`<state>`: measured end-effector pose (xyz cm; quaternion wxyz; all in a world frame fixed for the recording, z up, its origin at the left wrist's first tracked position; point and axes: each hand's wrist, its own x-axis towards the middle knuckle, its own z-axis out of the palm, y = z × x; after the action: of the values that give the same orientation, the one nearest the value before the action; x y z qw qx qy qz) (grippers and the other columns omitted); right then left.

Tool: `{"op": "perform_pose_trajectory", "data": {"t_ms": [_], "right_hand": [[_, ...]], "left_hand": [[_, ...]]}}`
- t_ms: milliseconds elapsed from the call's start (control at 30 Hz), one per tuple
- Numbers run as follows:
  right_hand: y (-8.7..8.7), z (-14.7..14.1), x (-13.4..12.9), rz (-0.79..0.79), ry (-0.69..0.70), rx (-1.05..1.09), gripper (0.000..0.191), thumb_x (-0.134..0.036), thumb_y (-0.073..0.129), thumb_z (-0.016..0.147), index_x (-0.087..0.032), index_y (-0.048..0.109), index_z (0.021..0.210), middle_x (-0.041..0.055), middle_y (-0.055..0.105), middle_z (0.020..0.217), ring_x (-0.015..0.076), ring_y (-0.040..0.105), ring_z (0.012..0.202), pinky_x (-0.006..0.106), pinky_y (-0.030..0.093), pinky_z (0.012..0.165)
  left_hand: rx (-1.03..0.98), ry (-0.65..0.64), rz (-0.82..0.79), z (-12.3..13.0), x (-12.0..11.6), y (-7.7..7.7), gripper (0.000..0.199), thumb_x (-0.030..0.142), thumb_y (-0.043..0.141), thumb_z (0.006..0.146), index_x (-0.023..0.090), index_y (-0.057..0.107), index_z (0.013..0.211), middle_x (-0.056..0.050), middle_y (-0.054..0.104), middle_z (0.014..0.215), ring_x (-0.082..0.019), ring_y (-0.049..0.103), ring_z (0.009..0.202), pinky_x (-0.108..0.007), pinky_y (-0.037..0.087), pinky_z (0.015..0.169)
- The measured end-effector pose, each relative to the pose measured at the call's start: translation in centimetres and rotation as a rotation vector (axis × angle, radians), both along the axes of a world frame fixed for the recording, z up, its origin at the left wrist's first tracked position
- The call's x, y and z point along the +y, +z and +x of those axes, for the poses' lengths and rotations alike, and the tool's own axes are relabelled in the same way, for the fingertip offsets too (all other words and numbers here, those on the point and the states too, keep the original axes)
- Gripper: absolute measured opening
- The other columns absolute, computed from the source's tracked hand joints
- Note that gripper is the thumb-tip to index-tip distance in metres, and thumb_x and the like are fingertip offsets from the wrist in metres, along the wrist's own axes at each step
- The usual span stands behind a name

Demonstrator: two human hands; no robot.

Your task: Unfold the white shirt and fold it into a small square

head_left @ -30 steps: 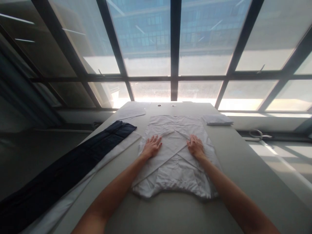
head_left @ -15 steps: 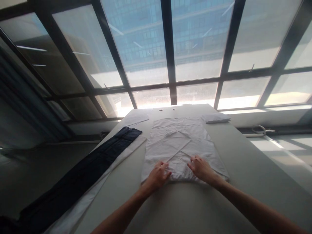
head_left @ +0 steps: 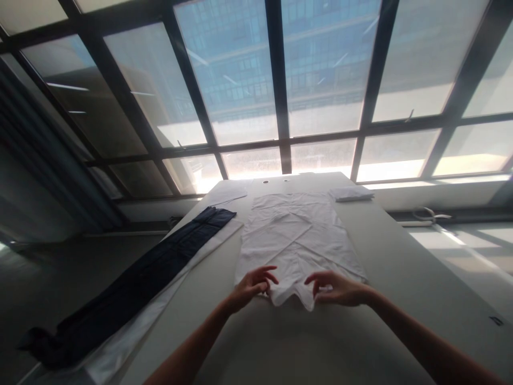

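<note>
A white garment [head_left: 296,230], which looks like a shirt with its sleeves crossed over the body, lies flat on the white table [head_left: 401,299]. At its near edge my left hand [head_left: 252,286] pinches the cloth between thumb and fingers. Across from it, my right hand [head_left: 336,287] grips the same edge on the right side. Between the two hands the cloth is raised off the table and bunched into a wavy fold. The fingertips are partly hidden by the cloth.
Dark trousers [head_left: 152,272] lie lengthwise along the table's left side, over white cloth [head_left: 136,331]. A folded white cloth [head_left: 351,193] rests at the far right, and another thin white piece [head_left: 228,195] at the far left. Large windows [head_left: 320,69] stand beyond the table.
Both hands have gone from resting on the garment to gripping its near edge. That edge has come up off the table and buckled between them.
</note>
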<state>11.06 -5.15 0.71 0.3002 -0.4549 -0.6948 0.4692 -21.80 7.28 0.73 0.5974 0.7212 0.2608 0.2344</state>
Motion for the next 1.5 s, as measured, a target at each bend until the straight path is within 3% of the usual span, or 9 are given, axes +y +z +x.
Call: {"op": "perform_pose_trajectory", "data": {"t_ms": [100,200,267,333,467,600,867,1133,1500], "right_hand": [[0.1,-0.1,0.2,-0.059,0.02,-0.052,0.035,-0.047,0.07,0.09,-0.018,0.078,0.109,0.0047,0.076,0.086,0.0195,0.069,0.078,0.029,0.052,0.072],[-0.4,-1.4,2.9,0.089,-0.374,-0.131,0.037,-0.041,0.053,0.098,-0.015,0.076,0.088,0.0043,0.07,0.07,0.0188,0.064,0.066,0.03,0.051,0.067],[-1.0,-2.8,4.9,0.226,-0.612,-0.226,0.034,-0.033,0.048,0.097,-0.015,0.076,0.095,0.0078,0.074,0.083,0.0219,0.068,0.08,0.033,0.054,0.079],[-1.8,-4.3,5.9,0.323,-0.683,-0.343,0.035,-0.027,0.048,0.096,-0.016,0.075,0.116,0.0125,0.076,0.112,0.0249,0.068,0.108,0.036,0.05,0.099],[-3.6,-6.6,5.4,0.311,-0.512,-0.609,0.051,-0.031,0.05,0.1,-0.015,0.06,0.147,0.0167,0.052,0.156,0.0289,0.042,0.148,0.043,0.03,0.123],[-4.1,-7.0,3.8,0.3,-0.404,-0.725,0.057,-0.041,0.042,0.106,-0.016,0.047,0.157,0.015,0.034,0.168,0.0289,0.023,0.158,0.049,0.018,0.128],[-3.9,-6.7,2.8,0.241,-0.396,-0.787,0.057,-0.036,0.043,0.106,-0.017,0.044,0.16,0.0113,0.029,0.169,0.0284,0.024,0.158,0.052,0.02,0.128],[-5.2,-6.9,2.4,0.277,-0.415,-0.797,0.056,-0.035,0.045,0.105,-0.022,0.044,0.16,0.0068,0.031,0.168,0.0282,0.029,0.156,0.051,0.026,0.127],[-4.2,-6.7,2.8,0.283,-0.421,-0.828,0.054,-0.033,0.045,0.105,-0.019,0.049,0.157,0.0101,0.036,0.166,0.0269,0.03,0.156,0.049,0.026,0.127]], "left_hand": [[0.047,0.008,0.129,0.6,0.7,1.2,0.046,0.048,0.062,0.092,0.013,0.075,0.118,-0.011,0.078,0.087,-0.017,0.065,0.066,-0.031,0.054,0.067],[0.132,0.057,0.43,3.5,1.8,1.9,0.032,0.037,0.059,0.094,0.018,0.078,0.11,-0.01,0.08,0.1,-0.023,0.073,0.092,-0.037,0.058,0.087],[0.206,-0.067,0.6,5.5,2.1,1.7,0.033,0.032,0.062,0.094,0.023,0.076,0.122,-0.009,0.076,0.125,-0.025,0.069,0.117,-0.04,0.052,0.105],[0.295,-0.248,0.738,6.8,1.8,0.7,0.043,0.031,0.067,0.092,0.028,0.069,0.136,-0.008,0.063,0.147,-0.029,0.058,0.138,-0.045,0.044,0.117],[0.432,-0.356,0.915,6.6,0.3,-1.6,0.064,0.034,0.07,0.094,0.032,0.05,0.155,-0.009,0.039,0.166,-0.035,0.03,0.156,-0.061,0.023,0.126],[0.425,-0.325,0.929,5.3,-0.6,-2.6,0.069,0.036,0.067,0.095,0.029,0.043,0.16,-0.01,0.034,0.168,-0.033,0.027,0.157,-0.06,0.017,0.128],[0.407,-0.25,0.804,5.0,-0.4,-3.7,0.058,0.021,0.057,0.096,0.028,0.052,0.153,-0.006,0.049,0.16,-0.028,0.039,0.153,-0.055,0.025,0.128],[0.422,-0.198,0.902,5.0,-1.0,-3.9,0.064,0.011,0.054,0.092,0.027,0.05,0.153,-0.005,0.049,0.16,-0.025,0.042,0.151,-0.052,0.033,0.126],[0.394,-0.162,0.917,5.5,-0.8,-4.1,0.058,0.014,0.057,0.093,0.025,0.055,0.149,-0.007,0.056,0.154,-0.026,0.047,0.148,-0.053,0.034,0.125]]}}
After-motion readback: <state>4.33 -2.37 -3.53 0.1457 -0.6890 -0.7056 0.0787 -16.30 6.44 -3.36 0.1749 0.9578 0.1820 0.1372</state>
